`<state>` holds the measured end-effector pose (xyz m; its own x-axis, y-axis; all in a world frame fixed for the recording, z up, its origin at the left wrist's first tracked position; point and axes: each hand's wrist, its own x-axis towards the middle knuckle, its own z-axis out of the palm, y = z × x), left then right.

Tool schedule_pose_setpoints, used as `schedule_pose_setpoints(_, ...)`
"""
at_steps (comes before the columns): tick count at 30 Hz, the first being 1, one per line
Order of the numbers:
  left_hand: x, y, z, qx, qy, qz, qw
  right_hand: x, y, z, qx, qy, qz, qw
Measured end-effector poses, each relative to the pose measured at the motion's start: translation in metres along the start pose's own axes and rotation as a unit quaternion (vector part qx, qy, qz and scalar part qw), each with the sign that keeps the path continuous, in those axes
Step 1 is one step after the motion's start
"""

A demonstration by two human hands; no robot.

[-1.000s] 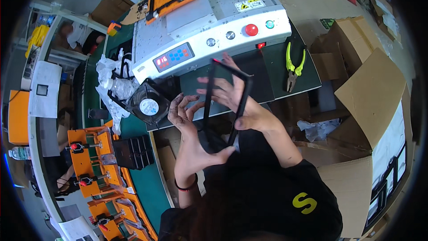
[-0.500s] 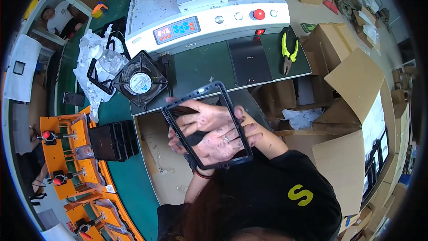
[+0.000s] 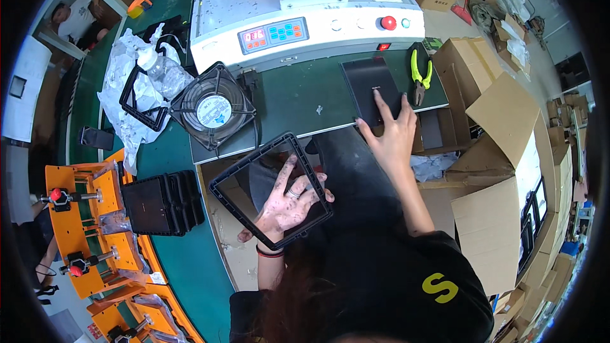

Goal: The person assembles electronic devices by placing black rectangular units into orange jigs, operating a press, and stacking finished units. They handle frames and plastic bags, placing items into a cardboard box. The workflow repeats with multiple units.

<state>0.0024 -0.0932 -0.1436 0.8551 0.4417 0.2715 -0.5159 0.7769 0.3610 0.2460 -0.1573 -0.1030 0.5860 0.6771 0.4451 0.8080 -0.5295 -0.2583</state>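
Observation:
A black rectangular plastic frame (image 3: 223, 204) is held tilted in front of me, below the bench edge. My left hand (image 3: 283, 211) supports it from within and behind, its smudged fingers hooked over the frame's right side and the thumb by the lower left side. My right hand (image 3: 394, 136) reaches forward with fingers spread over a flat black panel (image 3: 363, 79) on the green bench. Its fingertips appear to touch the panel's surface and edges. Right of the panel lie pliers (image 3: 419, 76) with yellow-green handles.
A white machine (image 3: 216, 47) with buttons stands behind. Left are a black fan (image 3: 235, 111), a plastic bottle (image 3: 168, 76), stacked black frames (image 3: 152, 206) and orange clamp fixtures (image 3: 73, 216). Open cardboard boxes (image 3: 489, 216) stand right. Another person (image 3: 79, 19) is at far left.
My right hand has left the frame and moved forward and right onto the black panel. My left hand keeps the frame, which has shifted slightly left and lower.

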Motion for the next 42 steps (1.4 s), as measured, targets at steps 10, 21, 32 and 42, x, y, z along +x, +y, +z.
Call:
schedule_pose_setpoints(10, 0.041, 0.029, 0.071, 0.105, 0.307, -0.063, 0.944, 0.03, 0.018, -0.025, 0.077, -0.101, 0.011, 0.992)
schedule_pose_setpoints(21, 0.036, 0.015, 0.044, 0.041, 0.229, 0.069, 0.97, -0.01, -0.059, -0.121, 0.364, -0.179, -0.171, 0.898)
schedule_pose_setpoints(32, 0.028, -0.008, 0.025, 0.117, 0.172, 0.068, 0.976, -0.035, -0.087, -0.093, 0.369, -0.101, -0.198, 0.903)
schedule_pose_setpoints(42, 0.048, -0.014, 0.052, 0.174, 0.152, 0.117, 0.966, -0.045, -0.087, -0.096, 0.365, -0.102, -0.192, 0.905)
